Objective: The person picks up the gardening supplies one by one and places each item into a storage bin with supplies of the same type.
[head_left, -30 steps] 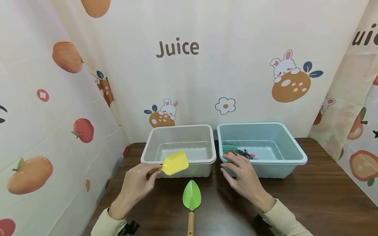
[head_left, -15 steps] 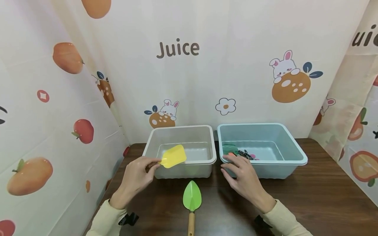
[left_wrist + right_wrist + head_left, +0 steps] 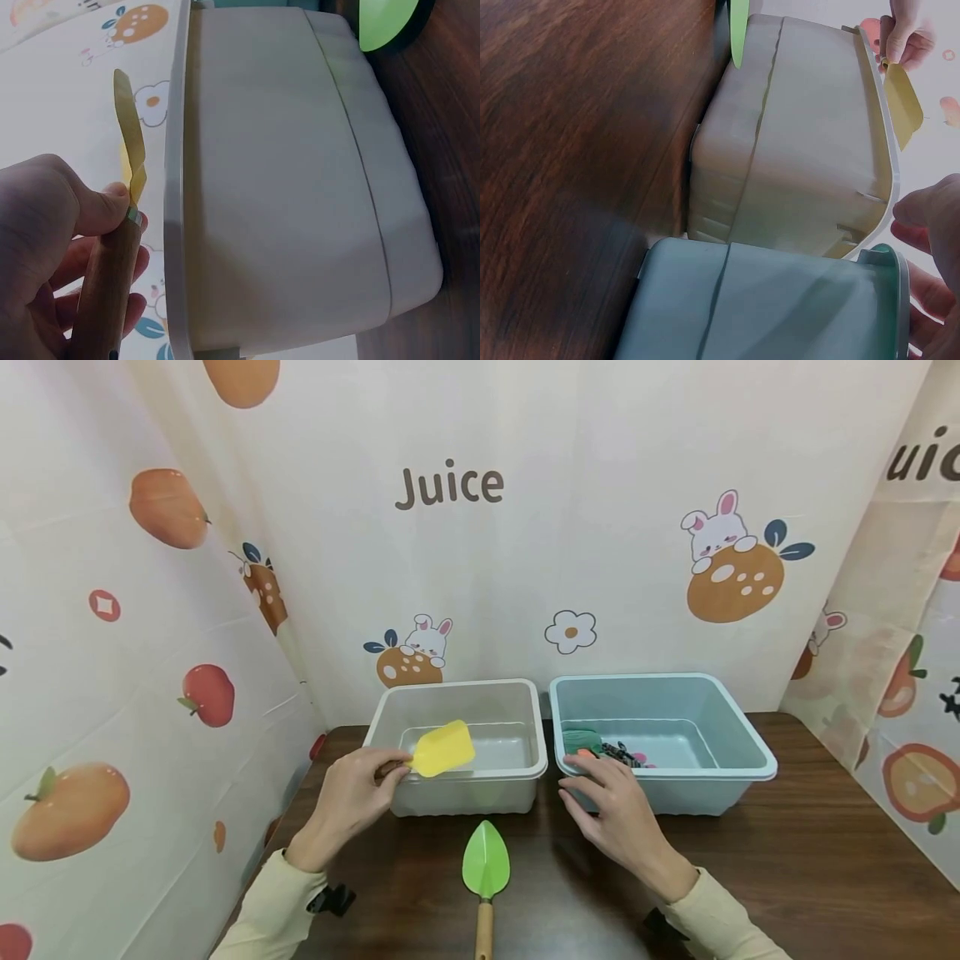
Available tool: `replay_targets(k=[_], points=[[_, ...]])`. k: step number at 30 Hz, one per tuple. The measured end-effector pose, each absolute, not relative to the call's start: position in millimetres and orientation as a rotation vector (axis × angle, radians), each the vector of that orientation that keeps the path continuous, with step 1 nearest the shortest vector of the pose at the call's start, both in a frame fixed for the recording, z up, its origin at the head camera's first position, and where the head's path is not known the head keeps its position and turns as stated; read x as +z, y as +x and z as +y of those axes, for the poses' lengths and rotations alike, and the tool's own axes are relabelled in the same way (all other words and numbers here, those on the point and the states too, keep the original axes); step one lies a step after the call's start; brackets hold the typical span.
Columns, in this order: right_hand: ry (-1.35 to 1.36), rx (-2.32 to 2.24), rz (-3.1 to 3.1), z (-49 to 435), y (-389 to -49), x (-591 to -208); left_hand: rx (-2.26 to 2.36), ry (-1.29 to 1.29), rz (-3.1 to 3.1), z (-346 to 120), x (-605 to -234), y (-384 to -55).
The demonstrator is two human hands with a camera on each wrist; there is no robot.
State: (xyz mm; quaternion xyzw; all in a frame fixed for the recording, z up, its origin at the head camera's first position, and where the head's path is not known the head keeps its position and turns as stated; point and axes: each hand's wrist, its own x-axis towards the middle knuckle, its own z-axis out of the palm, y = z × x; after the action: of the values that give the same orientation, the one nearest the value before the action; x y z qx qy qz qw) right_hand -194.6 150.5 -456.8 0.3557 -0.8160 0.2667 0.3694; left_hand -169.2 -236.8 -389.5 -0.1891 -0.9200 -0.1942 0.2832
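Observation:
My left hand (image 3: 352, 797) grips the wooden handle of a yellow toy shovel (image 3: 442, 748), whose blade hangs over the front rim of the white bin (image 3: 463, 772). In the left wrist view the thumb of that hand (image 3: 52, 247) presses the shovel (image 3: 129, 142) handle beside the white bin (image 3: 285, 187). My right hand (image 3: 611, 806) rests on the front left corner of the light blue bin (image 3: 738, 752), fingers relaxed, holding nothing. A green toy trowel (image 3: 485, 868) with a wooden handle lies on the table between my hands.
The blue bin holds several small items (image 3: 603, 745), green, black and pink. Both bins stand side by side at the back of the dark wooden table (image 3: 810, 868). Printed curtain walls (image 3: 150, 610) close in the left, back and right sides.
My left hand has carried the yellow shovel up and forward, from in front of the white bin to over its front rim. The right hand has stayed on the blue bin.

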Motion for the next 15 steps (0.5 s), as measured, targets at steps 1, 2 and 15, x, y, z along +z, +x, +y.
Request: replay_targets(k=[1, 2, 15], points=[[0.913, 0.684, -2.091, 150, -195, -457, -0.519, -0.506, -2.469, -237, -389, -170], [0.914, 0.684, -2.087, 150, -194, -457, -0.52, -0.505, -2.475, -237, -388, -172], [0.901, 0.675, -2.115, 151, -192, -455, -0.499, -0.52, -2.512, -237, -390, -192]])
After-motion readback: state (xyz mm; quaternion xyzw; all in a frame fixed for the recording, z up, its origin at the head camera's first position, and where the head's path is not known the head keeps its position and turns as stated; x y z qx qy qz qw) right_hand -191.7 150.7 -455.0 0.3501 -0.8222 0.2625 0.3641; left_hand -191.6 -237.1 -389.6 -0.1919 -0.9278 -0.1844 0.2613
